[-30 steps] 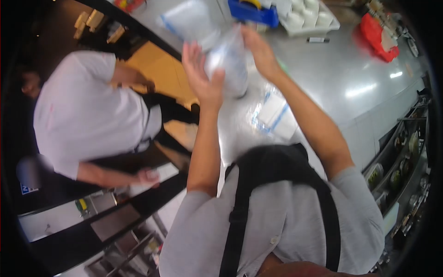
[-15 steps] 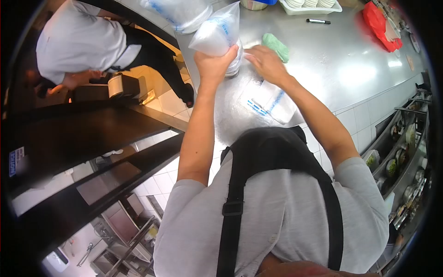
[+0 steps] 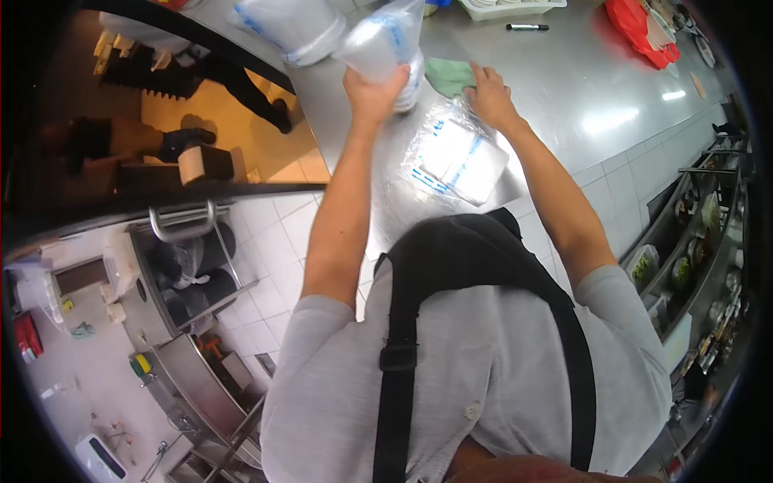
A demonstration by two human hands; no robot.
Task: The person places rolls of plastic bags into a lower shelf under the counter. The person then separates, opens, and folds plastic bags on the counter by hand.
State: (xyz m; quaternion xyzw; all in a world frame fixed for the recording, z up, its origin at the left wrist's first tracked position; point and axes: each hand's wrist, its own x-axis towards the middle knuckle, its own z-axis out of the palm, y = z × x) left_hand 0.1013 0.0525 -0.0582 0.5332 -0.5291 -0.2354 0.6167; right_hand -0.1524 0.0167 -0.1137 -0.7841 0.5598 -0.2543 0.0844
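Observation:
My left hand [image 3: 374, 95] is closed around a clear plastic bag [image 3: 382, 40] with blue print, held upright over the steel table; its contents look white and round. My right hand [image 3: 489, 95] touches the edge of a green cloth [image 3: 449, 77], fingers bent over it; whether it grips the cloth is hard to tell. Below the right hand lies a flat clear packet [image 3: 471, 165] with white contents and blue print. Another filled bag [image 3: 294, 30] stands to the left of the held one.
A white tray [image 3: 515, 8] and a black marker [image 3: 527, 27] are at the table's far side. A red bag [image 3: 640, 34] lies at the far right. Beyond the left edge are a person's legs [image 3: 245, 92] and a dark counter. Food containers [image 3: 682, 272] line the right.
My right hand has moved from beside the held bag to the green cloth. The view has shifted, and the person at the left is now mostly out of view.

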